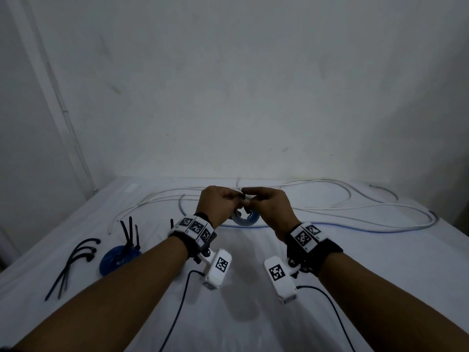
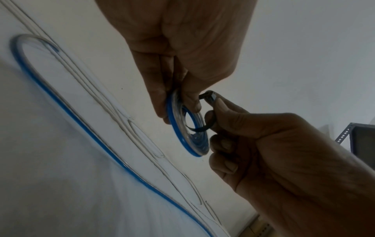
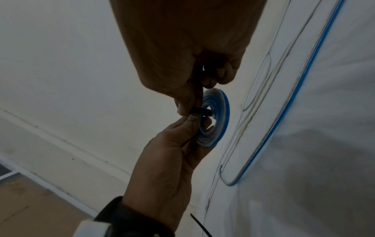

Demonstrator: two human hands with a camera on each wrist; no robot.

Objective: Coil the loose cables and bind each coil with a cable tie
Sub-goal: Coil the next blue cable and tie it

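Left hand (image 2: 182,52) pinching blue cable coil (image 2: 187,128); right hand (image 2: 274,144) pinching black cable tie (image 2: 209,126) looped through it.

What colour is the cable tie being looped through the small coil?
Black; the cable tie shows best in the left wrist view, against the blue-edged clear coil.
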